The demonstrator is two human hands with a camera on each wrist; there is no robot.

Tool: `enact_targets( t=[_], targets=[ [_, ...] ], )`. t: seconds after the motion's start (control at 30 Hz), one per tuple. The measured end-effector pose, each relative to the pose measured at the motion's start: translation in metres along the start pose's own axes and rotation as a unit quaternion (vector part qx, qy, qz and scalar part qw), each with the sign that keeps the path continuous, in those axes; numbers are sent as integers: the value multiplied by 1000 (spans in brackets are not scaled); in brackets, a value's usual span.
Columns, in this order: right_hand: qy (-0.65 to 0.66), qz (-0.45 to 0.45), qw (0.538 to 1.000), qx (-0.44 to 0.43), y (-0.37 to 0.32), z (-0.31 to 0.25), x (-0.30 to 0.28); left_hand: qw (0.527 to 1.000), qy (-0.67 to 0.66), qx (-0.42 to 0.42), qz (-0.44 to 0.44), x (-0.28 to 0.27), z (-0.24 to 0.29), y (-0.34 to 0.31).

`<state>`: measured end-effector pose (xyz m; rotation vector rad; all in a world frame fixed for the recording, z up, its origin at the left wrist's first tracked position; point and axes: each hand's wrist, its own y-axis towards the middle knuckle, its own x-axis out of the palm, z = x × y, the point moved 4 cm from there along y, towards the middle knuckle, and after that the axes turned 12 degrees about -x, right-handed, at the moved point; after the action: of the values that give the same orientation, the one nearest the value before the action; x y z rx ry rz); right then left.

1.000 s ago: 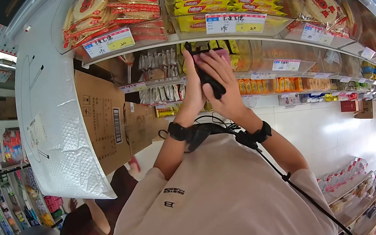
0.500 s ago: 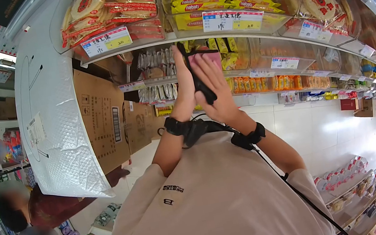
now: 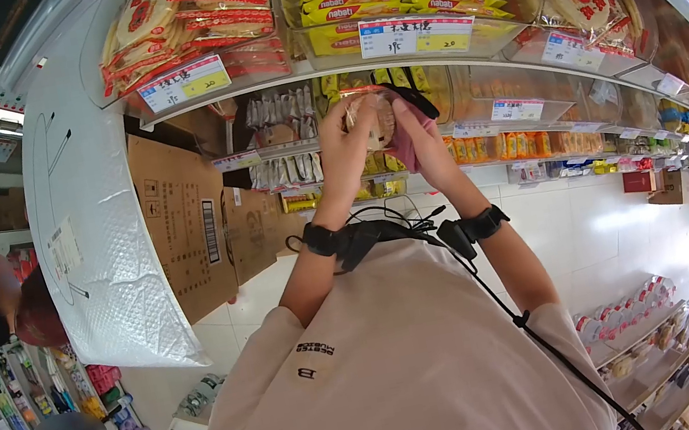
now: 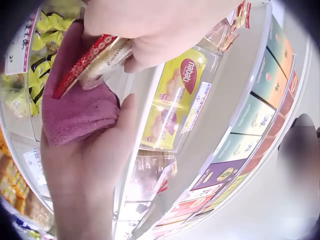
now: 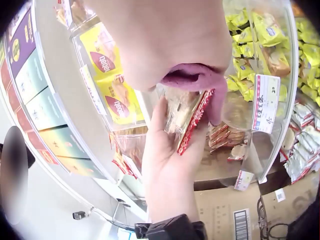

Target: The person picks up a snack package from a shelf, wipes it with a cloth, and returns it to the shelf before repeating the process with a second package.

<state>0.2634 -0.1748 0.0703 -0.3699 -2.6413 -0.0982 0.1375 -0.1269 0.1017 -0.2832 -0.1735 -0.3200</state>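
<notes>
In the head view my left hand [image 3: 340,159] grips a clear snack packet with a red edge [image 3: 371,121]. Beside it my right hand [image 3: 435,153] holds a pink cloth [image 3: 402,149] with a black part. The left wrist view shows the packet [image 4: 102,62] pinched by my left hand [image 4: 145,32] against the cloth [image 4: 80,117], which lies over the right hand's fingers. Seen in the right wrist view, the cloth [image 5: 218,95] forms an open fold under my right hand [image 5: 172,37], and the left thumb and fingers hold the packet [image 5: 181,110] from below.
Shelf bins hold yellow wafer packs [image 3: 354,6] and round red-marked snacks [image 3: 143,11] above the hands. A lower shelf carries silver and orange packets [image 3: 521,144]. Cardboard boxes [image 3: 183,216] and a white padded sheet [image 3: 99,258] stand at the left. Another person is at far left.
My hands were palm to palm around the black and pink cloth; they have parted at the palms, and the snack packet shows in the left hand. The other person has moved left.
</notes>
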Motion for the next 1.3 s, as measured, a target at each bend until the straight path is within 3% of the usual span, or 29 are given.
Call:
enact_targets(
  t=[0.1, 0.13, 0.2, 0.3, 0.33, 0.43, 0.53, 0.57, 0.6, 0.63, 0.67, 0.73, 0.77, 0.83, 0.87, 0.93, 0.97, 1.07, 1.23, 1.3],
  targets=[
    [38, -25, 999, -4, -10, -12, 13, 999, 0, 45, 6, -5, 5, 1],
    [78, -18, 997, 0, -13, -20, 21, 1000, 5, 28, 1, -6, 4, 3],
    [11, -18, 999, -44, -12, -25, 20, 1000, 12, -6, -10, -9, 3, 6],
    [-94, 21, 987, -129, -3, -21, 8, 972, 148, 143, 109, -18, -2, 9],
    [-129, 40, 978, -160, -1, -20, 3, 979, 131, 130, 89, -16, -2, 7],
    [-421, -16, 892, -164, -4, -34, -1, 993, 81, 82, 13, -1, 1, -4],
    [-424, -45, 862, -272, -10, -33, 14, 997, 30, 12, -63, 9, -1, -8],
    [-395, -44, 876, -275, -13, -31, 21, 997, 12, -11, -71, 10, -3, -8],
    [-430, -55, 842, -321, -17, -35, 32, 996, -6, -34, -80, 13, -2, -8],
    [-464, -66, 805, -365, -21, -39, 44, 998, 2, -6, -55, 18, 10, -16],
    [-495, -76, 764, -407, -25, -42, 50, 994, -73, -50, -72, 18, 6, -16],
    [-493, -105, 774, -384, -23, -41, 48, 960, -220, -136, -106, 15, -1, -16],
    [-487, -112, 775, -388, -18, -42, 45, 956, -224, -151, -112, 11, -9, -11],
    [-475, -102, 786, -382, -9, -41, 36, 968, -185, -105, -135, 12, -14, -8],
    [-438, -78, 823, -354, -6, -36, 31, 972, -166, -79, -146, 12, -16, -5],
    [-358, -31, 887, -292, -1, -34, 29, 969, -155, -133, -141, 14, -16, -7],
    [-398, -21, 856, -329, -7, -40, 33, 963, -186, -143, -134, 18, -15, -11],
    [-506, -114, 752, -406, -17, -52, 51, 950, -236, -159, -129, 17, -9, -14],
    [-512, -181, 732, -411, -12, -50, 52, 951, -232, -145, -140, 17, 1, -15],
    [-484, -147, 766, -397, -5, -52, 39, 964, -182, -141, -135, 14, -9, -9]
  ],
)
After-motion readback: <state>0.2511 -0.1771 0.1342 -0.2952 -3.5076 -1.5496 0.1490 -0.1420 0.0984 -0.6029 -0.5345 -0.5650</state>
